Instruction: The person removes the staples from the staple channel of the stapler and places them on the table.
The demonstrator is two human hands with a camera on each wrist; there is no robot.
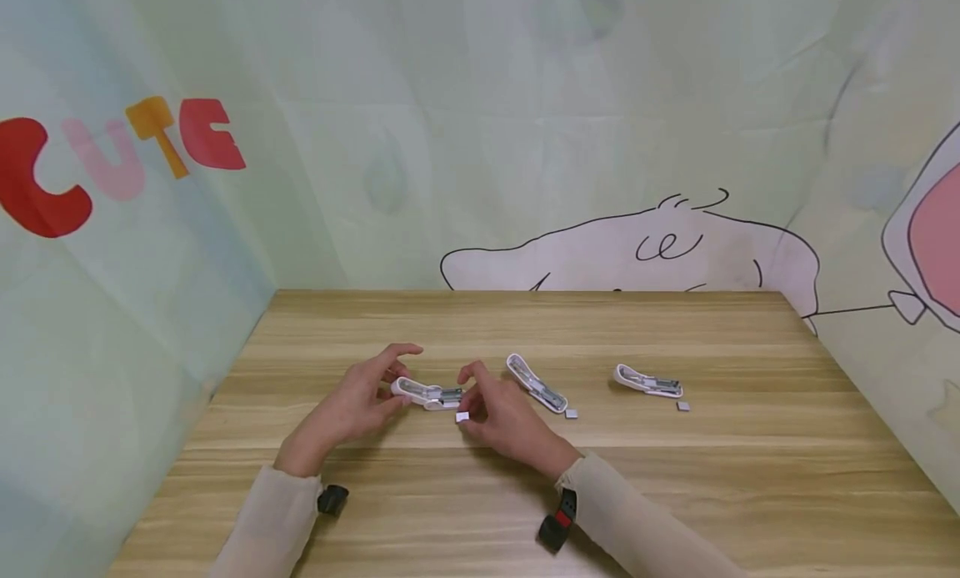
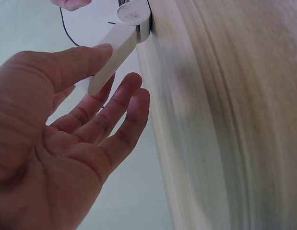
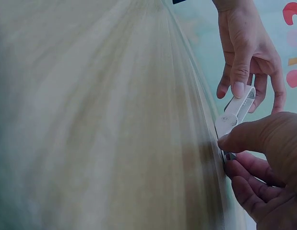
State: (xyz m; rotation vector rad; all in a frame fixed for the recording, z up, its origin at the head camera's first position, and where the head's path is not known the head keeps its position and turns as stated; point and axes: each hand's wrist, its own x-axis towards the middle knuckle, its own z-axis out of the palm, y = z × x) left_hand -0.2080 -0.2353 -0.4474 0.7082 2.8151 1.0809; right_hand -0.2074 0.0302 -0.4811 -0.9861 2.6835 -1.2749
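A white stapler lies opened out on the table, its metal channel facing up. My left hand pinches the rounded end between thumb and forefinger; the other fingers are spread in the left wrist view. At the opposite end is my right hand, its thumb and forefinger around a small pale block of staples close beside the channel. In the right wrist view the right thumb hides most of that end of the stapler and the finger contact.
Right of my hands lies a second opened stapler with a small staple block beside its end. Farther right are a third opened stapler and another staple block. A printed cloth backdrop borders the wooden table.
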